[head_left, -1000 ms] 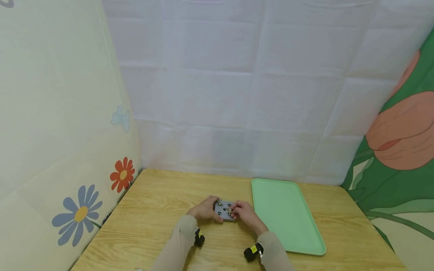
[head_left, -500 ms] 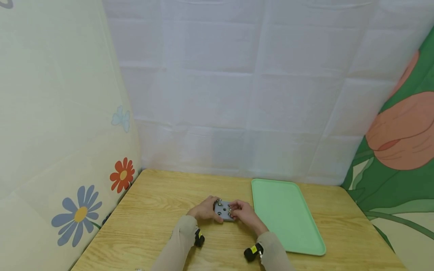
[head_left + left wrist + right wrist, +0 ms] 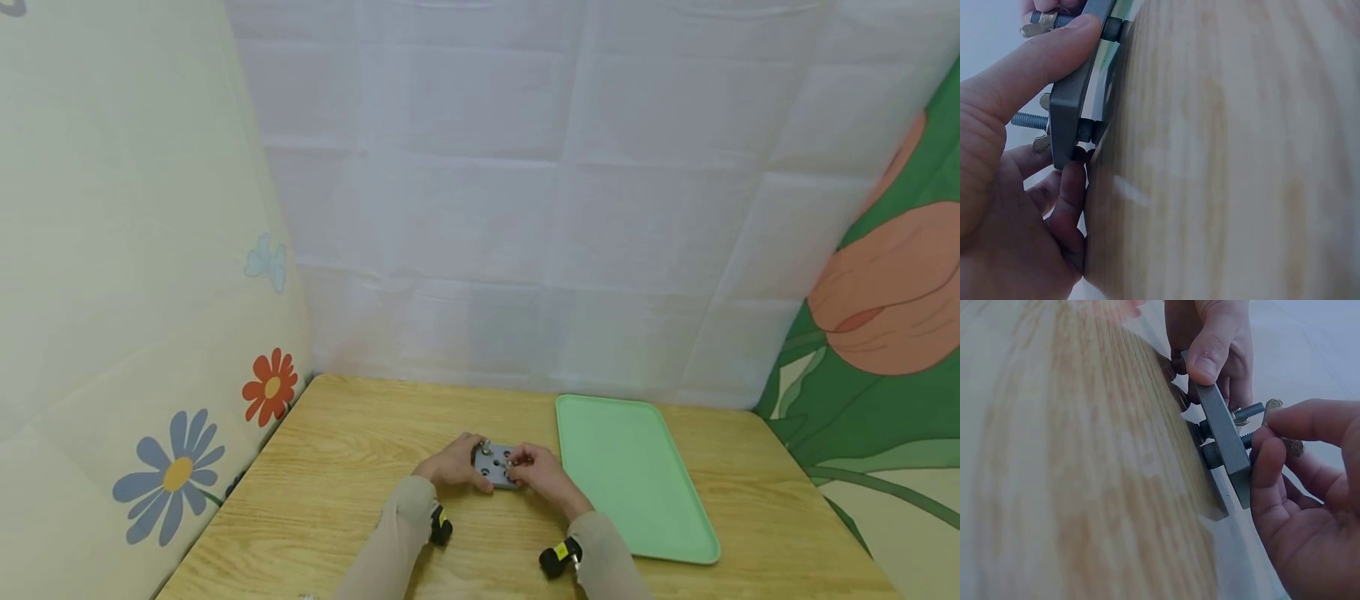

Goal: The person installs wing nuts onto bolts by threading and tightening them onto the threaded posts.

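A grey metal plate (image 3: 491,458) with several round holes is on the table between the hands. My left hand (image 3: 453,465) grips its left side, thumb on the near edge and fingers around the far one. Bolts pass through from below, their round black heads (image 3: 1212,455) underneath. On the bolt (image 3: 1027,120) near my left fingers sits a brass-coloured wing nut (image 3: 1042,144), close to the plate. With thumb and fingertips my right hand (image 3: 543,473) pinches another wing nut (image 3: 1294,447) at a bolt on the right side. My fingers partly cover that nut.
A light green tray (image 3: 633,475) lies right of the plate, beside my right forearm. At the bottom edge of the head view a small metallic item (image 3: 307,596) is partly cut off. A white cloth (image 3: 480,208) hangs behind the wooden table (image 3: 375,417).
My right fingers have shifted slightly around the wing nut, spreading and then closing up again. The plate and my left hand have stayed in place.
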`<state>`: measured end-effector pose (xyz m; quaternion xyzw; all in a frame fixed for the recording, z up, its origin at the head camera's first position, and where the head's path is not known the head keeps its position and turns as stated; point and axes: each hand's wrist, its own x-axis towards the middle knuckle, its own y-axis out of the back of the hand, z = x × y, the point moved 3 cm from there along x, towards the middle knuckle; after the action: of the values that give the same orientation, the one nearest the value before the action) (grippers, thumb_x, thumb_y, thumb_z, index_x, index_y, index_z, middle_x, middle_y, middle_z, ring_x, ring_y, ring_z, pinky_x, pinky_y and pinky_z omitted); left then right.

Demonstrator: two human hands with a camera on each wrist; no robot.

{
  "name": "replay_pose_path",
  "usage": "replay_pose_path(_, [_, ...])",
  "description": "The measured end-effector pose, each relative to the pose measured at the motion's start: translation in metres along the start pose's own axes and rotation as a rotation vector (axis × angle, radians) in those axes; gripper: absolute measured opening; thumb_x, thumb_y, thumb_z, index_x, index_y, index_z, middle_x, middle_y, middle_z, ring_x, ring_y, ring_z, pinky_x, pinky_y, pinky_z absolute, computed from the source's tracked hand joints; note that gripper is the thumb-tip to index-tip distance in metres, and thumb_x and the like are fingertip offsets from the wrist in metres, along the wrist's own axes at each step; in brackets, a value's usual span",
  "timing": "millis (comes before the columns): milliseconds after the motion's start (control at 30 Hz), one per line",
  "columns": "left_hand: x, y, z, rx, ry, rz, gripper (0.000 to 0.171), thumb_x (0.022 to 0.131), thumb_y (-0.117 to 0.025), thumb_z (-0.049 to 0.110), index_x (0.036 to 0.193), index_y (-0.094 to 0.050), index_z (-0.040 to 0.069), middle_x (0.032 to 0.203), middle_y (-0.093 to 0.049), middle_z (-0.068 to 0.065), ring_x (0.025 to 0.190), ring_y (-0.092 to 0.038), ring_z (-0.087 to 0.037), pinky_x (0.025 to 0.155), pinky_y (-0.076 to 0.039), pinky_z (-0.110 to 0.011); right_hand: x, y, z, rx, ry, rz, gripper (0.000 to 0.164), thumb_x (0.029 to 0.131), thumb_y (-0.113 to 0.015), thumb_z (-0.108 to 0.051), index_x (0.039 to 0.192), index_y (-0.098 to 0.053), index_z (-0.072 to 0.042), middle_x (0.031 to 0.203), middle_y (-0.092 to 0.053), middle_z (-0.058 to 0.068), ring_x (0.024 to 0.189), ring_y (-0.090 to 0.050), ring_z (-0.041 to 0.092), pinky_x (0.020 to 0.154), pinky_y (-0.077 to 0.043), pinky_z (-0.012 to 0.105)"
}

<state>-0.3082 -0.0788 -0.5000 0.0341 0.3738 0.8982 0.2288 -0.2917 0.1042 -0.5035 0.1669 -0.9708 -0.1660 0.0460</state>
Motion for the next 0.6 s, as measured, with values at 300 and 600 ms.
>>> replay_pose_path(300, [0.000, 0.002, 0.001, -0.002, -0.001, 0.000, 0.087, 0.069, -0.085, 0.031, 0.139, -0.041, 0.003, 0.125, -0.046, -0.010, 0.098, -0.047, -0.019, 0.089, -0.039, -0.040, 0.000, 0.001, -0.002, 0.063, -0.020, -0.001, 0.013, 0.088, -0.061, -0.007, 0.092, -0.060, 0.005, 0.081, -0.060, 0.005, 0.070, -0.056, 0.014, 0.061, -0.049, 0.028])
replay_pose_path(600, [0.000, 0.001, 0.002, 0.007, -0.012, -0.001, 0.086, 0.069, -0.085, 0.027, 0.137, -0.042, 0.000, 0.124, -0.047, -0.011, 0.095, -0.047, -0.019, 0.088, -0.040, -0.039, -0.011, 0.002, -0.026, 0.196, -0.044, -0.019, 0.021, 0.096, -0.040, 0.002, 0.095, -0.051, 0.020, 0.080, -0.060, 0.015, 0.070, -0.057, 0.018, 0.065, -0.049, 0.033])
